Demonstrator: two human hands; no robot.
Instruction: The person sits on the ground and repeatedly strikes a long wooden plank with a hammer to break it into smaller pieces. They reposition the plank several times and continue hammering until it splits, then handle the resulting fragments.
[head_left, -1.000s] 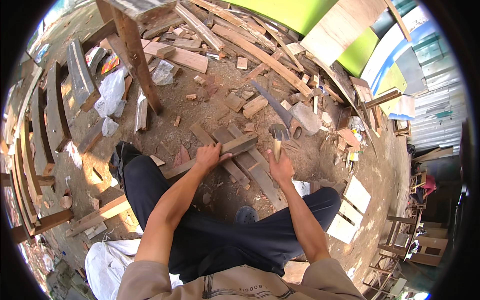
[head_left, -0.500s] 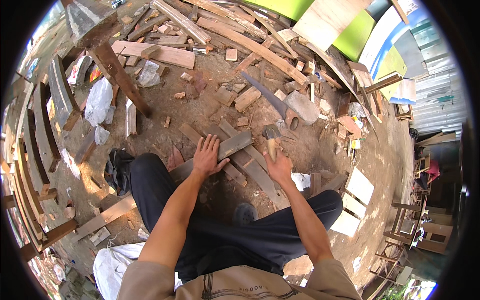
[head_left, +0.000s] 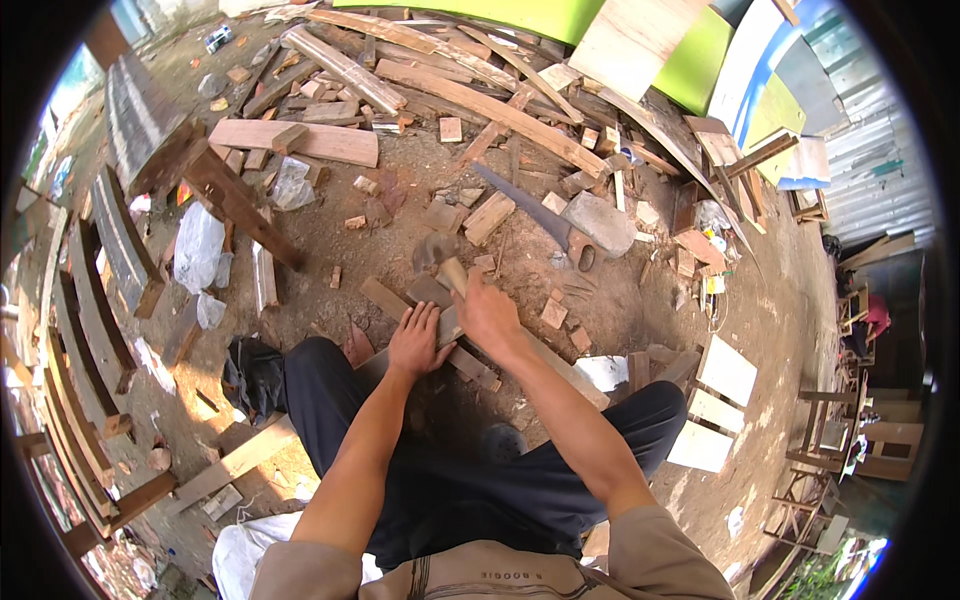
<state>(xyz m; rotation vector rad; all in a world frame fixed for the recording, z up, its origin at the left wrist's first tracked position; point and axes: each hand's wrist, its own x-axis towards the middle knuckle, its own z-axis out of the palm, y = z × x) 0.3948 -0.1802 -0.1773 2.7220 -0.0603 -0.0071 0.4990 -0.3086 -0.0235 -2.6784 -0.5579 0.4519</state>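
Observation:
My left hand [head_left: 412, 345] rests with stretched fingers and its thumb apart on a wooden plank [head_left: 449, 322] lying across other boards. In my right hand [head_left: 487, 312] is a hammer, closed in by the handle [head_left: 454, 274]; its blurred hammer head [head_left: 434, 252] hangs just beyond my left fingers, above the boards. One lower board [head_left: 384, 298] sticks out past the left hand, and another longer board [head_left: 563, 372] runs toward my right knee. A handsaw [head_left: 530, 208] lies farther off, beside a grey stone block [head_left: 600, 222].
Scrap wood [head_left: 480, 95] is heaped at the far side. A dark wooden post [head_left: 240, 205] slants at the left, near clear plastic bags [head_left: 198, 245]. Curved timbers [head_left: 125, 240] stand at the far left. White panels [head_left: 728, 370] lie right of my right knee. A black bag [head_left: 252, 378] sits by my left knee.
My right hand has swung the hammer leftward and away from me, over the boards. The top plank's far end is now hidden behind the right hand. My left hand has stayed on the plank.

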